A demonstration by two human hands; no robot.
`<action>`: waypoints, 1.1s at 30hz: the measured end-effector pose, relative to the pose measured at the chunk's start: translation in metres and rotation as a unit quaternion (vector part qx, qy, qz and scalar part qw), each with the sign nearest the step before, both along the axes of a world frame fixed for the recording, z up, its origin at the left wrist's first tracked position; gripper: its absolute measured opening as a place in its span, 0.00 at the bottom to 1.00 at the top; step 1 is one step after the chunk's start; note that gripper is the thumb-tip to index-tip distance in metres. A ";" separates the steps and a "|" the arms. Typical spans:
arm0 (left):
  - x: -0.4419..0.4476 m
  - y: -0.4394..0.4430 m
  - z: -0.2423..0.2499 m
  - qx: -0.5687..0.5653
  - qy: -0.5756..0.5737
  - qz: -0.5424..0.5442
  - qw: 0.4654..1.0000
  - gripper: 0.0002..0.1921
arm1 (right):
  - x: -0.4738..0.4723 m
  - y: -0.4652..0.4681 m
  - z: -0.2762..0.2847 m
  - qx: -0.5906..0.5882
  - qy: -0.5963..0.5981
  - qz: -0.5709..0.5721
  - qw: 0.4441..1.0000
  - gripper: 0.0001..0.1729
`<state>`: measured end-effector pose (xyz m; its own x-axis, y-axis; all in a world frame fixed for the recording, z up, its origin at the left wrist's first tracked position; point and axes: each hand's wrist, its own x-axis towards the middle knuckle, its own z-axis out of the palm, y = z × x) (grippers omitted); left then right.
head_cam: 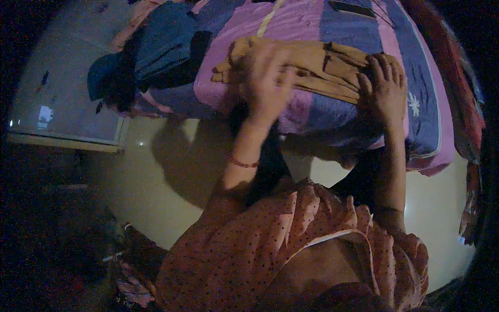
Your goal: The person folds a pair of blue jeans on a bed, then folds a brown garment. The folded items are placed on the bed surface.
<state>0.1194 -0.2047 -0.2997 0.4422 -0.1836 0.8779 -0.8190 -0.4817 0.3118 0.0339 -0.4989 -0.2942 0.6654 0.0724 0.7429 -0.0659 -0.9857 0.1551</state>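
Observation:
A tan cloth garment, folded into a long narrow bundle, lies across the pink and blue bedspread. My left hand is motion-blurred at the bundle's left end, its fingers apart; I cannot tell whether it touches the cloth. A thin red bracelet circles that wrist. On the bundle's right end rests my right hand, palm down with fingers spread. Part of the cloth is hidden beneath both hands.
At upper left lies a dark blue and black item, possibly a bag. A dark flat object, perhaps a phone, lies at the bed's far side. Reddish cloth hangs along the right. Pale glossy floor shows below the bed's edge.

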 end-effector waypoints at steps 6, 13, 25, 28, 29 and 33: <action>0.030 0.120 0.007 -0.063 0.281 0.259 0.922 0.28 | -0.003 -0.004 0.007 0.072 -0.007 0.020 0.997 0.25; 0.044 0.098 0.053 0.055 0.400 0.185 0.896 0.34 | -0.007 0.003 0.030 0.089 -0.051 0.078 0.992 0.25; -0.007 0.031 0.086 -0.097 0.054 -0.005 0.994 0.25 | -0.053 0.010 0.029 0.202 -0.100 0.012 0.974 0.29; -0.040 -0.008 0.077 0.146 -0.006 -0.024 0.989 0.24 | -0.063 0.012 0.020 0.252 -0.103 0.007 0.962 0.31; -0.048 -0.015 0.072 0.218 -0.038 -0.039 0.975 0.23 | -0.067 0.013 0.018 0.271 -0.112 0.005 0.956 0.32; -0.058 -0.018 0.059 0.219 -0.053 -0.073 0.971 0.22 | -0.078 0.009 0.014 0.438 -0.029 -0.039 0.898 0.34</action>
